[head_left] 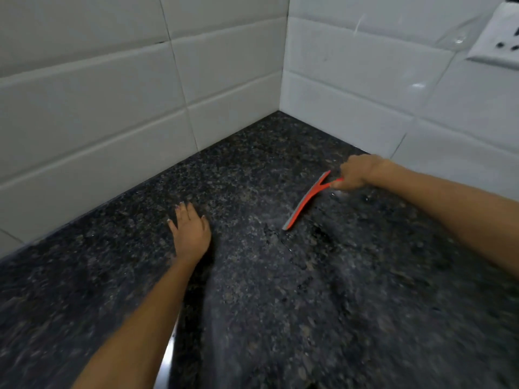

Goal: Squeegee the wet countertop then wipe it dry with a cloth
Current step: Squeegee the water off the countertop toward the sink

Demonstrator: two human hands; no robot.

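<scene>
Gripping the orange squeegee (304,201) by its handle, the right hand (354,175) sets its blade on the wet granite countertop (280,304) near the tiled corner — the left hand (191,231) rests flat, fingers straight.

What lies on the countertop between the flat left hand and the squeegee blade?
In the head view, only bare dark granite countertop with a wet film lies between the left hand and the red squeegee gripped by the right hand.

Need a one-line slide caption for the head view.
Right hand draws orange squeegee across wet granite countertop; left hand rests flat.
</scene>
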